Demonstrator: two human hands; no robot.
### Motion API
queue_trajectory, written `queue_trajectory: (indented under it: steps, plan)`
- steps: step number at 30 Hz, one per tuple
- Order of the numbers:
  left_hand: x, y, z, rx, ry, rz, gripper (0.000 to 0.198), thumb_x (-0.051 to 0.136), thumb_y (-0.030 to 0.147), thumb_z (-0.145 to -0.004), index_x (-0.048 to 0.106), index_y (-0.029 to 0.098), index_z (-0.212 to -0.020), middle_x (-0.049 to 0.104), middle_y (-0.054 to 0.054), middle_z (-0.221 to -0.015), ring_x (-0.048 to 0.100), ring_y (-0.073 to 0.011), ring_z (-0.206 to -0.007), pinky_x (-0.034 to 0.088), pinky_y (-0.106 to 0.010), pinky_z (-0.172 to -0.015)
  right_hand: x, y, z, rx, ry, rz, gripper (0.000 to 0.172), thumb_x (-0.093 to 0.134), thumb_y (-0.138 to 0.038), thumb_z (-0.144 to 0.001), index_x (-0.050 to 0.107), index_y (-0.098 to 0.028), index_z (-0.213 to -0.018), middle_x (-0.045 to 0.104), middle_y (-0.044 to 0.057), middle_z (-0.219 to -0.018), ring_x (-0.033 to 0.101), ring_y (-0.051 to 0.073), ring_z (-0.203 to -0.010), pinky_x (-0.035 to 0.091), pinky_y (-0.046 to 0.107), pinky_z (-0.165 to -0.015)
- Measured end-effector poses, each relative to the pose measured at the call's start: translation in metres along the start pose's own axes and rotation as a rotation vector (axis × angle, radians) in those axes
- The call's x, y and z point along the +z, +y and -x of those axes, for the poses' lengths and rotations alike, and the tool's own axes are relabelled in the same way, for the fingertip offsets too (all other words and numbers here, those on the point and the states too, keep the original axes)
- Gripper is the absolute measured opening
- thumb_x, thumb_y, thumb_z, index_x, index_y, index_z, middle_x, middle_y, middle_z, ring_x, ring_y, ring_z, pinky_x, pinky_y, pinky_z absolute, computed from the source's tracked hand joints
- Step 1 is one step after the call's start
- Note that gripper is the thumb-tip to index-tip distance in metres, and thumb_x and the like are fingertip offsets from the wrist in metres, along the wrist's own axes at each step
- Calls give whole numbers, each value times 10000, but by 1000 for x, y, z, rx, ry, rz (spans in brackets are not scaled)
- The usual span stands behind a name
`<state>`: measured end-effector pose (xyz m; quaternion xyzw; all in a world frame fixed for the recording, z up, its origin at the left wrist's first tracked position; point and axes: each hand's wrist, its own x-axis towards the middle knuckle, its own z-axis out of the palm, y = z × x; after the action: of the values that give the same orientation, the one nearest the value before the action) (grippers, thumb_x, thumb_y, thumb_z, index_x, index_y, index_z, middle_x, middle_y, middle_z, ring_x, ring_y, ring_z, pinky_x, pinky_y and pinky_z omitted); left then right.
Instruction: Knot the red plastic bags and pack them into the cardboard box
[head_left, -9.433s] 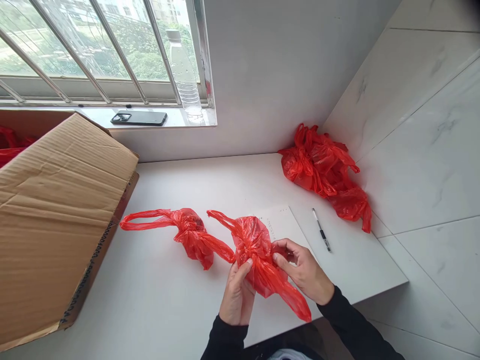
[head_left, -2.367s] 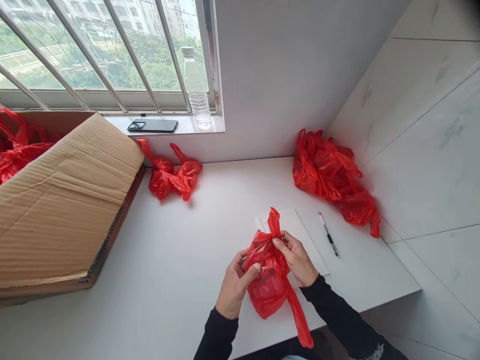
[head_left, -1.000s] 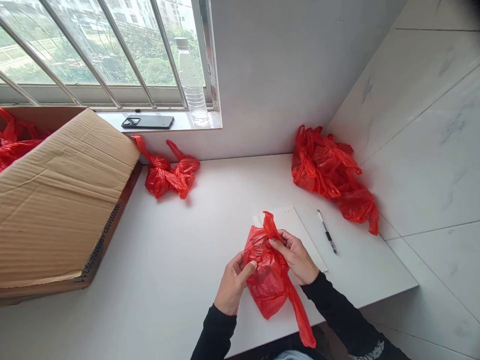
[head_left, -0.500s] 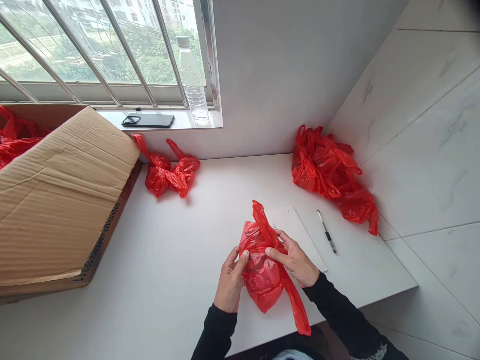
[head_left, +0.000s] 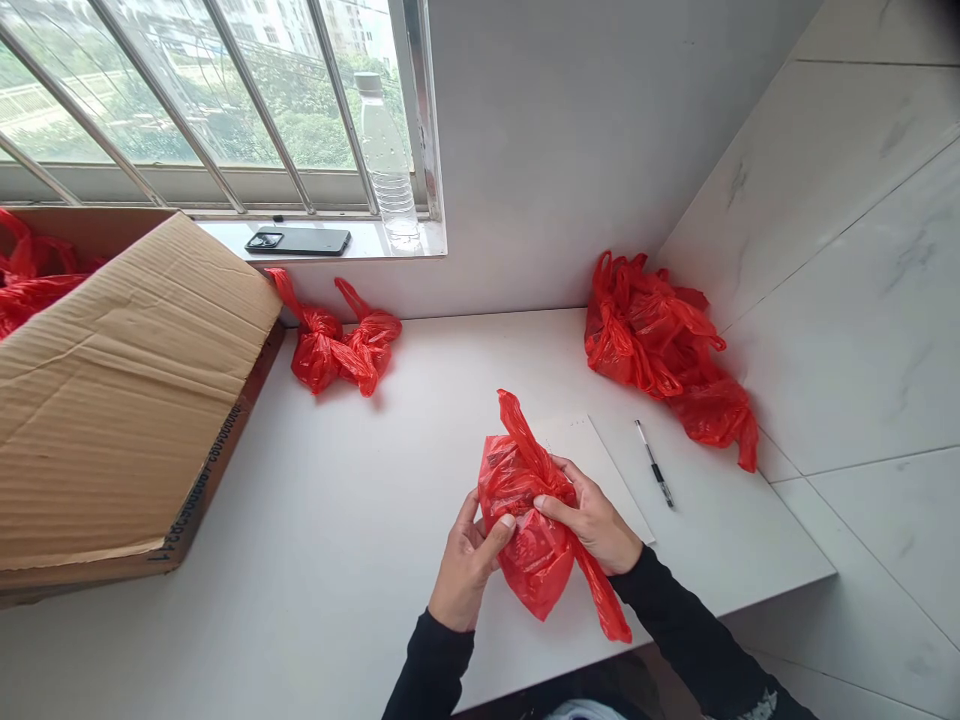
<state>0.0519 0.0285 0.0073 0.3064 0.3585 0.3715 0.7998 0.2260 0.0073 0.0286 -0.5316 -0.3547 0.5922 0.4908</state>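
Note:
Between my hands, above the near part of the white table (head_left: 337,520), is a red plastic bag (head_left: 534,560) that bulges with something I cannot make out. One long handle end points up and away, the other hangs down to the right. My left hand (head_left: 466,560) grips the bag's left side, thumb on top and fingers behind. On the opposite side my right hand (head_left: 589,515) pinches it near its gathered middle, thumb over the film. Partly under the bag lies a white sheet of paper (head_left: 600,470), with a black-and-clear pen (head_left: 654,463) to its right.
At left stands an open cardboard box (head_left: 142,400) holding red bags. Two small knotted red bags (head_left: 345,345) lie by the wall. A pile of red bags (head_left: 652,330) fills the back right corner. The windowsill bears a phone (head_left: 300,241) and a water bottle (head_left: 388,170).
The bag has turned slightly between my hands, its lower handle end swinging up and right. My left thumb has slid right, further onto the bag.

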Motion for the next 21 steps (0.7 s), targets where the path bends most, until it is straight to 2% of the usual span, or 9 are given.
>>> queue_trajectory:
  steps: [4, 9, 15, 19, 21]
  plan:
    - [2, -2, 2, 42, -44, 31, 660, 797, 362, -721, 525, 234, -1308, 675, -150, -1187, 654, -304, -1072, 541, -430, -899, -1, 4, -2, -6, 14, -20, 523, 730, -386, -821, 529, -256, -1285, 681, 68, -1196, 654, 267, -1088, 503, 429, -971]
    - [1, -3, 4, -26, -18, 8, 670, 765, 406, -752, 479, 249, -1338, 658, -158, -1199, 649, -319, -1073, 564, -439, -833, 0, 4, -1, -6, 27, -69, 511, 730, -369, -821, 536, -241, -1276, 689, 71, -1167, 666, 256, -1040, 513, 421, -946]
    - [1, -13, 7, -38, -111, 59, 895, 835, 357, -682, 349, 236, -1423, 663, -188, -1162, 669, -317, -1007, 548, -433, -823, 3, 3, -1, -24, 85, -125, 514, 721, -374, -828, 525, -251, -1286, 711, 58, -1097, 682, 234, -961, 529, 392, -908]
    - [-2, -19, 7, -70, -103, 52, 919, 820, 389, -697, 306, 244, -1445, 658, -196, -1158, 674, -323, -966, 556, -401, -723, 5, 0, 0, -44, 93, -98, 514, 706, -387, -839, 516, -255, -1298, 710, 59, -1102, 685, 233, -958, 532, 393, -911]
    - [-4, -20, 7, -59, -69, 22, 936, 800, 411, -714, 269, 271, -1473, 620, -191, -1229, 658, -329, -1022, 559, -428, -761, 6, -3, 1, -59, 92, -61, 505, 684, -398, -860, 501, -270, -1312, 706, 56, -1113, 684, 236, -969, 536, 397, -908]
